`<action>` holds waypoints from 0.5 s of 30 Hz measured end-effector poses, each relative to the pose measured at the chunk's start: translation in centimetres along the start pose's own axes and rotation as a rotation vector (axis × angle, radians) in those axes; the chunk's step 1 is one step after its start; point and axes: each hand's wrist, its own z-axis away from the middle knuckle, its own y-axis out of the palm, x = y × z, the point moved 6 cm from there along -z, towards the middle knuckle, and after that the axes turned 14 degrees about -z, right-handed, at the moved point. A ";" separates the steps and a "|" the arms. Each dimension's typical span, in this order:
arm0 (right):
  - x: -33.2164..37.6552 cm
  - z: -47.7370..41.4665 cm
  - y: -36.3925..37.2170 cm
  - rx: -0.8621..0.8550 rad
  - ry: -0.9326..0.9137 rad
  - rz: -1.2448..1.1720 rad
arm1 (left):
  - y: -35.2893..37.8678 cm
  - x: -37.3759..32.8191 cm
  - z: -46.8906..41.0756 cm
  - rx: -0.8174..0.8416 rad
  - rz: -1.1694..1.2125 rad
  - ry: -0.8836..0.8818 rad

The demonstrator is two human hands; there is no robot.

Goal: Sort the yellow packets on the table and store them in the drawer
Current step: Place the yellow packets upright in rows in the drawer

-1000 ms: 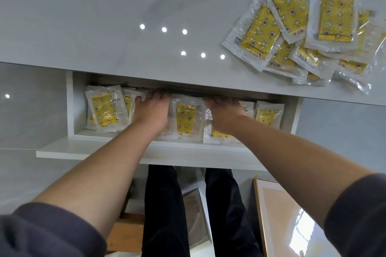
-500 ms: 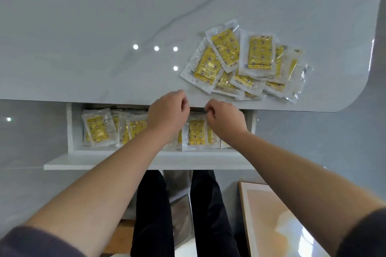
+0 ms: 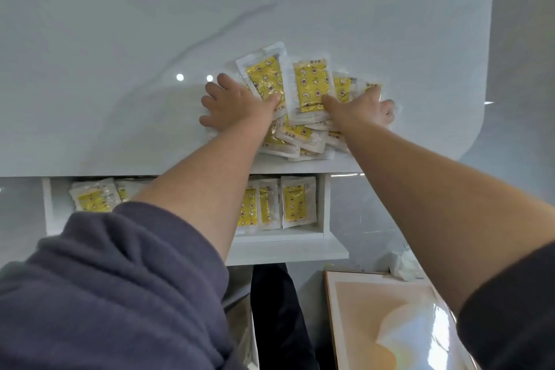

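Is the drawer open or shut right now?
Open. The drawer stands pulled out below the edge of the table, and yellow packets show side by side inside it.

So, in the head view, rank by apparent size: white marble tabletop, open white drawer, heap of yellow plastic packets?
Largest: white marble tabletop
open white drawer
heap of yellow plastic packets
Drawer sits nearer, both partly hidden: last two unsure.

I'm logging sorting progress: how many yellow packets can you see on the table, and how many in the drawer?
table packets: at least 6, overlapping
drawer packets: 5 showing; the left arm hides others
Total: at least 11
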 end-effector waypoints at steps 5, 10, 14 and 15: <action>1.3 -0.4 -0.9 0.030 -0.115 0.179 | 0.0 0.9 -0.8 -0.016 0.011 -0.007; 3.9 0.4 -0.4 -0.030 -0.400 0.314 | -0.4 3.6 -2.0 -0.007 -0.038 -0.031; 4.6 0.4 0.7 0.061 -0.405 0.250 | -0.5 5.0 -2.8 0.055 0.002 -0.026; 4.6 0.3 0.9 0.091 -0.380 0.225 | -0.5 5.3 -2.9 0.059 0.048 -0.005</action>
